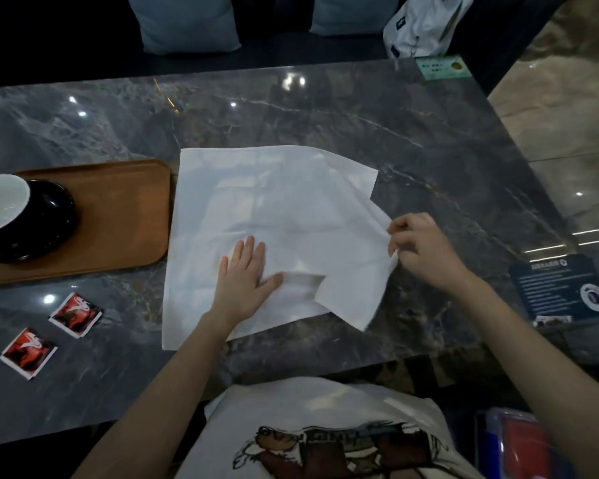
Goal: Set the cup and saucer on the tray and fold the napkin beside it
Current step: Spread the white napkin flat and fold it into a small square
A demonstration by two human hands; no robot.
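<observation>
Both hands work the napkin (274, 216) lying just at 3 o'clock of the tray (125, 216): the left hand (244, 274), grip wide and flat, pins it to the table (360, 119) so the right hand (419, 243), pinching its edge, can fold.

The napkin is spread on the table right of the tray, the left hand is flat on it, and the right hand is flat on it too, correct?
Not quite. The head view shows the right hand pinching the napkin's right edge and lifting it, not lying flat. The left hand does press flat on it, and it lies right of the tray.
</observation>
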